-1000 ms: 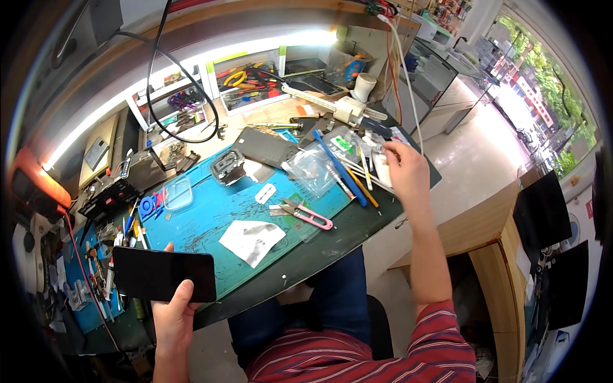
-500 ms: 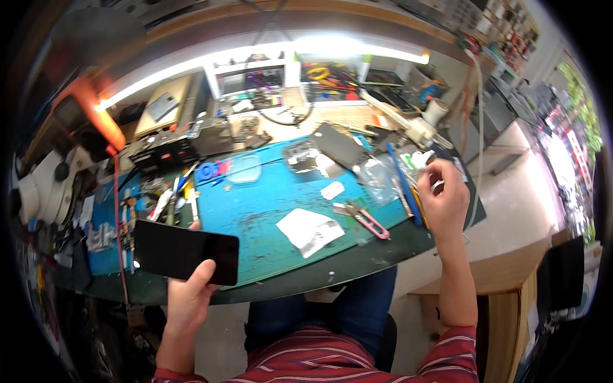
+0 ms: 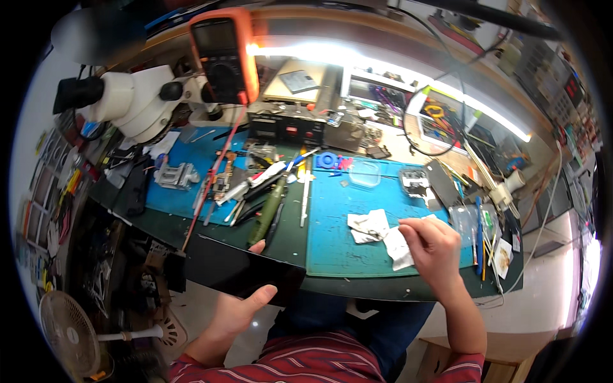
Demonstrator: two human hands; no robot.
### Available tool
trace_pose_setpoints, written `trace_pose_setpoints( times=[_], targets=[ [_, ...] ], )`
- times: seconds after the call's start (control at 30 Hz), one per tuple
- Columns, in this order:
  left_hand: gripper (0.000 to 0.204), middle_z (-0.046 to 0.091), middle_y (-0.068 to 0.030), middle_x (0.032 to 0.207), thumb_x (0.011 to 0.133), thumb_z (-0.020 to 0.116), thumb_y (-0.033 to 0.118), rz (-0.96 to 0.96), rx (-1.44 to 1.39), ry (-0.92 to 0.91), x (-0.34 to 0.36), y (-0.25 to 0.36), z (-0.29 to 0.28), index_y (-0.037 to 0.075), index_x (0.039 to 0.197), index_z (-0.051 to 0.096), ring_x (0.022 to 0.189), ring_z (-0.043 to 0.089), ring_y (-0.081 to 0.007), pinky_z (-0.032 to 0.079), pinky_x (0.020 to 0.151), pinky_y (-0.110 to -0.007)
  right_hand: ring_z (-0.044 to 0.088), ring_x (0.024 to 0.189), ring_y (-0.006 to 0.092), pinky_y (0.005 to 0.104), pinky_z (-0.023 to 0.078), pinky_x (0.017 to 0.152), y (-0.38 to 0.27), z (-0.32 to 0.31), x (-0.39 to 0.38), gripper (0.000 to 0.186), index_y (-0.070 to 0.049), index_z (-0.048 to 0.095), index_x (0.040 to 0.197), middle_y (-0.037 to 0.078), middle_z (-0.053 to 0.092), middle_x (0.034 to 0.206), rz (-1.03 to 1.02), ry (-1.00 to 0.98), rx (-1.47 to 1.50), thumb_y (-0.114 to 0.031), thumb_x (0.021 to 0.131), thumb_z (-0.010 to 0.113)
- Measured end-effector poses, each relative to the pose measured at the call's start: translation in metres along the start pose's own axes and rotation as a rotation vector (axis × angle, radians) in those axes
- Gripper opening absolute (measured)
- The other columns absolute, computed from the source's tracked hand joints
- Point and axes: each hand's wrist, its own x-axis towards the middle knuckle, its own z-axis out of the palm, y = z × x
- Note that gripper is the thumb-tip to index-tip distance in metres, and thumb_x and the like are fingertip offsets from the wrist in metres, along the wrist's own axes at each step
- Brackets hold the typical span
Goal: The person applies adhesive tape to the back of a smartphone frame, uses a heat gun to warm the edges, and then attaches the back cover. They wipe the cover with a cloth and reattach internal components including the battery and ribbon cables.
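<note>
My left hand (image 3: 239, 309) grips a black smartphone (image 3: 236, 267) over the bench's front edge, thumb on its near side, fingertips showing behind it. My right hand (image 3: 431, 255) is closed with thumb and forefinger together over white crumpled paper (image 3: 399, 254) on the blue mat (image 3: 332, 246); whether anything is between them is hidden. A second crumpled white piece (image 3: 368, 225) lies just left of those fingers. A bag of clear plastic (image 3: 465, 223), a blue pen-like tool (image 3: 479, 230) and other slim tools lie to the right.
A microscope (image 3: 124, 102) and an orange-cased multimeter (image 3: 220, 57) stand at back left. Loose tools, including a green-handled one (image 3: 268, 214), cover the bench's left. A black cable loop (image 3: 434, 152) hangs at the back; a standing fan (image 3: 70, 332) is below at left.
The view has swung left. My right hand has moved from the tools at the right to the white paper on the mat, where another crumpled piece now shows. The phone is tipped lower.
</note>
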Motion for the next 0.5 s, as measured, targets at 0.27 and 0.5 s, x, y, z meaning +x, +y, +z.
trace_pose_setpoints(
  times=[0.27, 0.5],
  targets=[
    [0.076, 0.058, -0.0049, 0.131, 0.090, 0.073, 0.002, 0.009, 0.063, 0.002, -0.017, -0.006, -0.033, 0.003, 0.156, 0.035, 0.118, 0.056, -0.0127, 0.045, 0.103, -0.031, 0.066, 0.073, 0.0267, 0.0342, 0.054, 0.066, -0.018, 0.013, 0.032, 0.027, -0.005, 0.070, 0.114, 0.011, 0.067, 0.096, -0.080, -0.010, -0.003, 0.002, 0.089, 0.062],
    [0.078, 0.057, -0.0062, 0.134, 0.085, 0.073, -0.002, 0.030, 0.034, 0.074, -0.017, -0.006, -0.036, 0.003, 0.154, 0.038, 0.120, 0.056, -0.0143, 0.046, 0.103, -0.031, 0.060, 0.046, 0.0203, 0.0337, 0.046, 0.048, -0.019, 0.020, 0.039, 0.014, -0.010, 0.074, 0.083, 0.005, 0.059, 0.052, 0.048, 0.018, 0.004, -0.021, 0.091, 0.076]
  ],
)
